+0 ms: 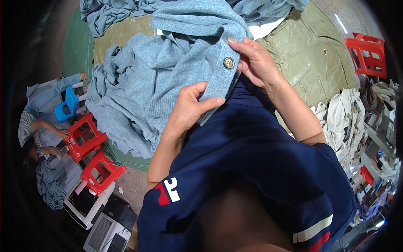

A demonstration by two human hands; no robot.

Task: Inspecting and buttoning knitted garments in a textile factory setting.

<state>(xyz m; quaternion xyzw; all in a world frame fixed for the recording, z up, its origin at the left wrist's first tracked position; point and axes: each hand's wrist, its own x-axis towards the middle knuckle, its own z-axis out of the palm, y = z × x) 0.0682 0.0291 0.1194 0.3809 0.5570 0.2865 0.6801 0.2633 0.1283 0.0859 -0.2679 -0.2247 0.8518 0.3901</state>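
A light blue knitted cardigan (168, 71) is spread in front of me, its ribbed button band drawn out toward my lap. My left hand (191, 105) pinches the lower end of the band between thumb and fingers. Higher up, my right hand (256, 61) grips the band's edge, thumb on top and the other fingers partly behind the cloth. Between the two hands sits a dark round button (228, 62) on the band. The fabric behind the band is folded and rumpled.
More blue knitwear (113, 12) lies at the far side of the green tarpaulin (310, 59). Red stools (86, 136) and a blue stool (68, 105) stand left, near another person's arm (50, 128). Pale garments (346, 126) are heaped right, below another red stool (367, 54).
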